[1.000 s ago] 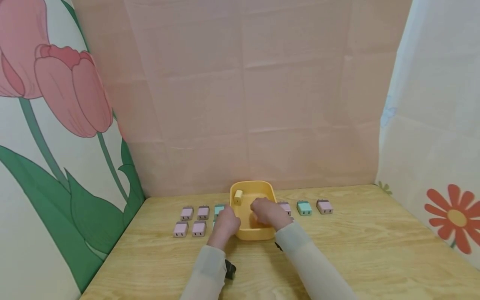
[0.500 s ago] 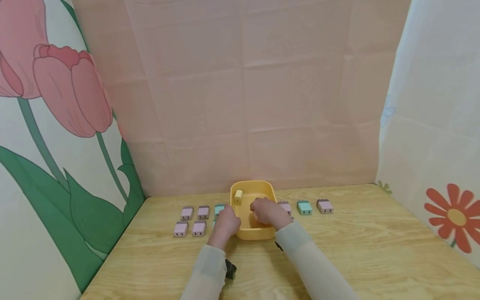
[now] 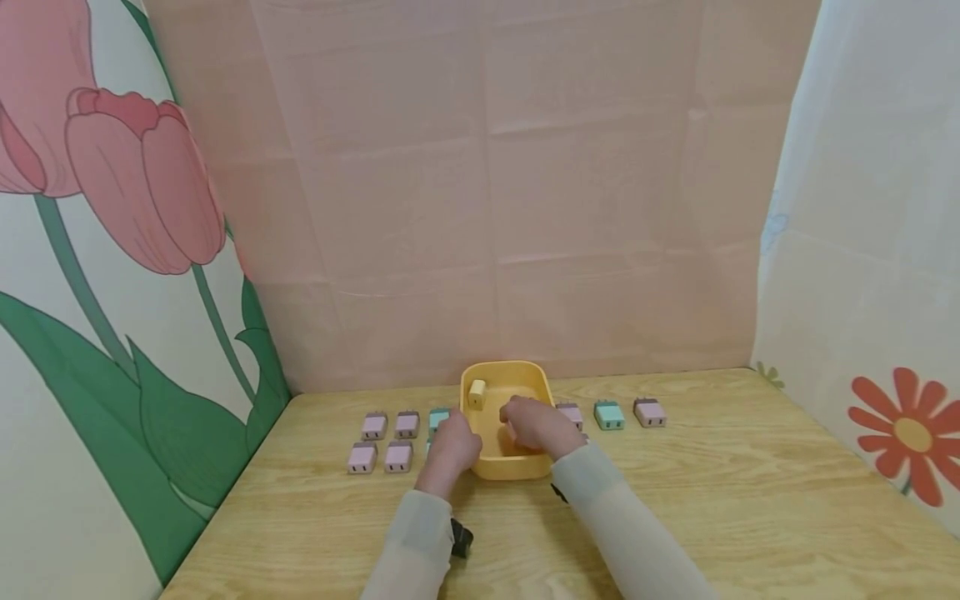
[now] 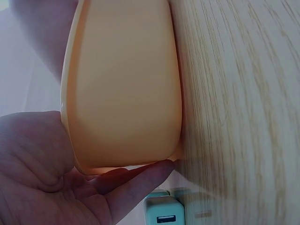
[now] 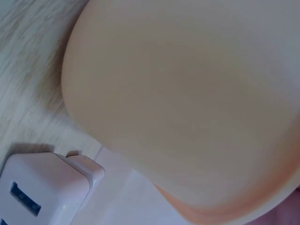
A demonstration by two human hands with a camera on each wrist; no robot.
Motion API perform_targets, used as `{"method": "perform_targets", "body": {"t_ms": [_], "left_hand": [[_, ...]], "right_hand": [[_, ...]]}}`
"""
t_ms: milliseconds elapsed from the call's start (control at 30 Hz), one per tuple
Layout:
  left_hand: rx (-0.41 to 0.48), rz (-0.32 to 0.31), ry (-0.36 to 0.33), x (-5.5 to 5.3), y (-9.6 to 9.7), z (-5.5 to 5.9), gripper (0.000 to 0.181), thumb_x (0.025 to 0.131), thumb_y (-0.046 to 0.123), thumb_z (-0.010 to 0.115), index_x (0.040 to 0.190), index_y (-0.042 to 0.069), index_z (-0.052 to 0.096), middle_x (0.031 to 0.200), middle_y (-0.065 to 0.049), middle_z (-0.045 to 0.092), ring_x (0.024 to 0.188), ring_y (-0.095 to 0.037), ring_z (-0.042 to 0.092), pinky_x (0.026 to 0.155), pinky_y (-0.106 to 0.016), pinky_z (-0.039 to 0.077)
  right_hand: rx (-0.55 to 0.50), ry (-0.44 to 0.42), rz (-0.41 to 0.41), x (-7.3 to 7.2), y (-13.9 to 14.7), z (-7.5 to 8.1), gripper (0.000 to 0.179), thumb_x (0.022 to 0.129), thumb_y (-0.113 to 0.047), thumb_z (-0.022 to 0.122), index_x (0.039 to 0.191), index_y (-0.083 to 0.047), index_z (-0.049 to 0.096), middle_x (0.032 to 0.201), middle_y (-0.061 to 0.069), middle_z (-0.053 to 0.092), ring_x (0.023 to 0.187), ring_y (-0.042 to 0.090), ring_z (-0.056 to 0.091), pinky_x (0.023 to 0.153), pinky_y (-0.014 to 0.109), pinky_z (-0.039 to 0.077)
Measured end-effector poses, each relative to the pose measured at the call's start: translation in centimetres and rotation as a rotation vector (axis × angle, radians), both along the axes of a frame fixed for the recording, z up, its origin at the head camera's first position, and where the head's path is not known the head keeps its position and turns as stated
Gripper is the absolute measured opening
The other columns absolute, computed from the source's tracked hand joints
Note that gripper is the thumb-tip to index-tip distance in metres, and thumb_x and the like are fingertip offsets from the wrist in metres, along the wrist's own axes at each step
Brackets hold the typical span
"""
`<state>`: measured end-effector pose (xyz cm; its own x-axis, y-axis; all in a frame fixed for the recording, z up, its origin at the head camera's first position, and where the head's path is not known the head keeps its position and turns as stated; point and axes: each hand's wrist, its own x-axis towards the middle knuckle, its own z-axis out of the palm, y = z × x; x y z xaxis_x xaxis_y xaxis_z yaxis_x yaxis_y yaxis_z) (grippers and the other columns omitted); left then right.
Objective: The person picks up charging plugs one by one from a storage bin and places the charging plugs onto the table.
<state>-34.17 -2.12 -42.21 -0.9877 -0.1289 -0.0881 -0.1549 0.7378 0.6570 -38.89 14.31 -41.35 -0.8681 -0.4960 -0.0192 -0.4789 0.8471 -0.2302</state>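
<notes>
A yellow plastic bin (image 3: pixel 504 468) stands on the table between my hands. At its left side, my left hand (image 3: pixel 453 442) holds the wall; in the left wrist view the hand (image 4: pixel 37 164) wraps the rim, one finger lying along the outer wall. My right hand (image 3: pixel 538 423) reaches over the bin's right rim with its fingers curled down inside. Those fingertips are hidden, so I cannot tell what they hold. A pale yellow USB charger (image 3: pixel 477 393) lies in the bin's back left corner. The right wrist view is mostly the bin's outer wall (image 5: pixel 178 103).
Left of the bin, several lilac chargers (image 3: pixel 362 457) and a teal charger (image 3: pixel 438 419) lie in two rows, partly behind my left hand. To the right are a lilac charger (image 3: pixel 570 416), a teal charger (image 3: pixel 609 415) and another lilac charger (image 3: pixel 649 412). A pink cloth (image 3: pixel 487 208) hangs behind.
</notes>
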Motion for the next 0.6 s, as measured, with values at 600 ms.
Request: {"method": "perform_targets", "body": {"t_ms": [600], "left_hand": [[0.005, -0.001, 0.005, 0.12, 0.03, 0.02, 0.060, 0.106, 0.011, 0.061, 0.158, -0.006, 0.038, 0.112, -0.019, 0.067, 0.092, -0.025, 0.065, 0.083, -0.039, 0.061]], "right_hand": [[-0.036, 0.021, 0.006, 0.01, 0.23, 0.37, 0.025, 0.100, -0.003, 0.071, 0.124, -0.001, 0.076, 0.124, 0.015, 0.076, 0.109, 0.029, 0.070, 0.106, 0.050, 0.058]]}}
